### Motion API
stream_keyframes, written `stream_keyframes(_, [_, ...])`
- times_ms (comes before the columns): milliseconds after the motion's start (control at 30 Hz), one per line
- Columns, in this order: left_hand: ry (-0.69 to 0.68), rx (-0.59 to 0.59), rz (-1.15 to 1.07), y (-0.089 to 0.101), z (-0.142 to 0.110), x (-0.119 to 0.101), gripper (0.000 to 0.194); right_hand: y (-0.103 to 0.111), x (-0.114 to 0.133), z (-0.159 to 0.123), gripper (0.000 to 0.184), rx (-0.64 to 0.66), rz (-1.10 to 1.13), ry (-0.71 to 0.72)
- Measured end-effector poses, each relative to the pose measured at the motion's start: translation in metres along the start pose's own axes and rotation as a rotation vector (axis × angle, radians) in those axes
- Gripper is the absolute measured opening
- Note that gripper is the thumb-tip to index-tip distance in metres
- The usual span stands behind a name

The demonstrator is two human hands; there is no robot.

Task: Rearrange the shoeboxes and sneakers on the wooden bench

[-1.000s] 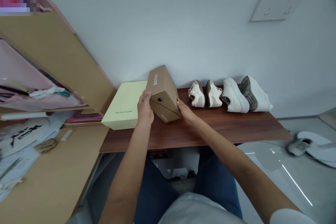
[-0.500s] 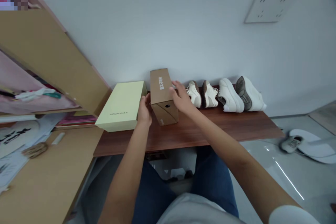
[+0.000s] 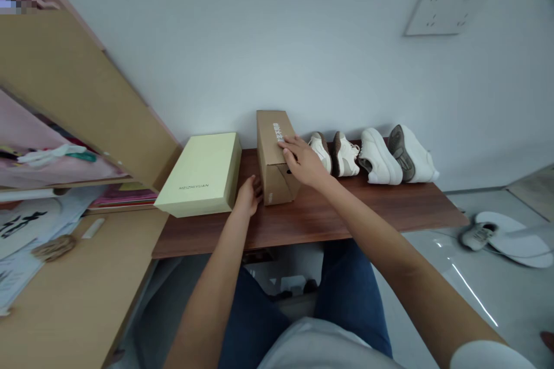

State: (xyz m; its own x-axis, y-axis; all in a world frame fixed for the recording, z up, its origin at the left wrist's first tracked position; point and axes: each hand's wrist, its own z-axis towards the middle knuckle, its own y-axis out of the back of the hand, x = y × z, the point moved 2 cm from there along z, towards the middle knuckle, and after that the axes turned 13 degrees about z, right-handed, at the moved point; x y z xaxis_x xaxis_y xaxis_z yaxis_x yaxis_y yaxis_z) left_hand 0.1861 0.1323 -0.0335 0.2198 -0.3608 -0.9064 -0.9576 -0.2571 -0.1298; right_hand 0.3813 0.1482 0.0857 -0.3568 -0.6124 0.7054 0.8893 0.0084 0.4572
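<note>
Two socket panels side by side make up a white plate [image 3: 450, 10] on the pale wall [image 3: 259, 40], above a glossy floor [image 3: 426, 285] where a gray shoe [image 3: 478, 236] sits by a round white base [image 3: 526, 245]. At left, a tan desk [image 3: 86, 282] holds papers [image 3: 15, 277], a brown bundle [image 3: 52, 247] and a small white bar (its exact nature unclear) [image 3: 92, 228], below a shelf panel [image 3: 73, 69] and pink cloth [image 3: 64, 167].
</note>
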Motion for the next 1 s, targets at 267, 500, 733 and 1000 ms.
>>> stream_keyframes(267, [0.118,-0.013,-0.196,-0.017,-0.010,0.005,0.015,0.023,-0.020,-0.013,0.047,-0.071,0.143,-0.083])
stream_keyframes(500, [-0.166,-0.132,-0.231,0.002,-0.020,-0.035,0.024,0.018,-0.031,-0.023,0.063,-0.139,0.356,-0.222])
stream_keyframes(733, [-0.348,-0.245,-0.060,0.017,-0.018,-0.057,0.040,-0.002,-0.044,-0.038,0.077,-0.147,0.534,-0.354])
stream_keyframes(1000, [-0.249,-0.294,0.086,0.018,-0.013,-0.049,0.051,-0.022,-0.068,-0.056,0.068,-0.163,0.599,-0.387])
